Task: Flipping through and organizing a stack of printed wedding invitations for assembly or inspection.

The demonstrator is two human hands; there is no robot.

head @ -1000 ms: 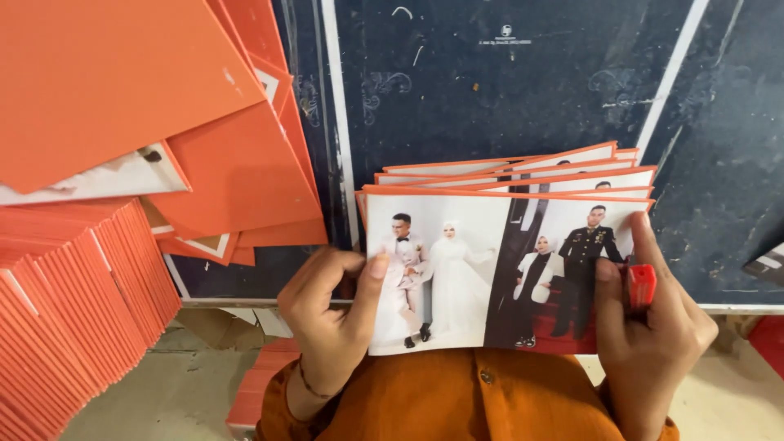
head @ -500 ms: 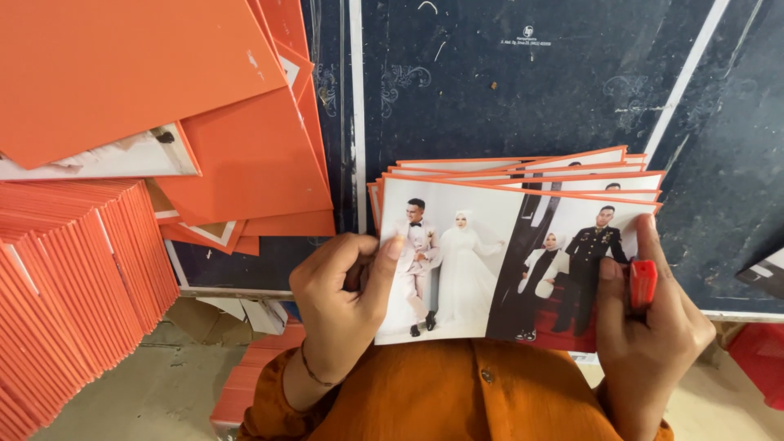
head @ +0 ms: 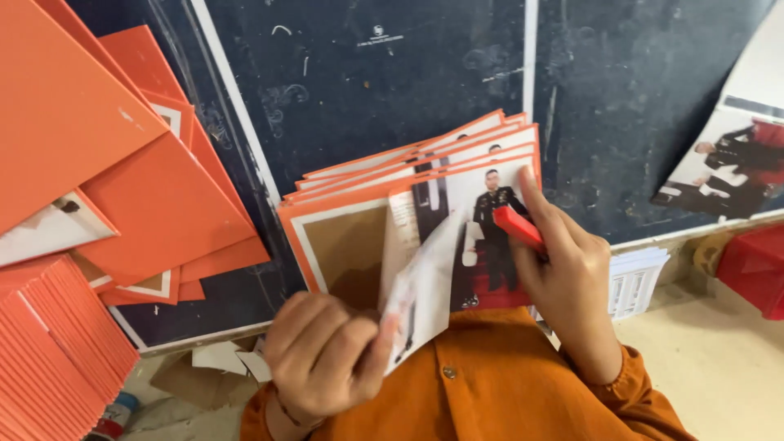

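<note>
Photo print (head: 425,286) is curling up off an orange-bordered card stack (head: 384,204), left hand (head: 327,359) pinching its edge; right hand (head: 563,269) is pressing the stack while gripping a red tool (head: 516,226) (kind unclear). Loose orange cards (head: 155,204) are lying well left on the dark counter (head: 367,82).

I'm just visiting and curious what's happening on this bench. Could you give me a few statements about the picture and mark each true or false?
1. The left hand is peeling a photo print up off the top orange card. True.
2. The right hand holds a blue pen. False: it holds a small red tool.
3. The cards under the hands form a fanned stack. True.
4. The work surface is white. False: it is a dark, scratched mat.
5. Loose orange cards lie at the left. True.
</note>
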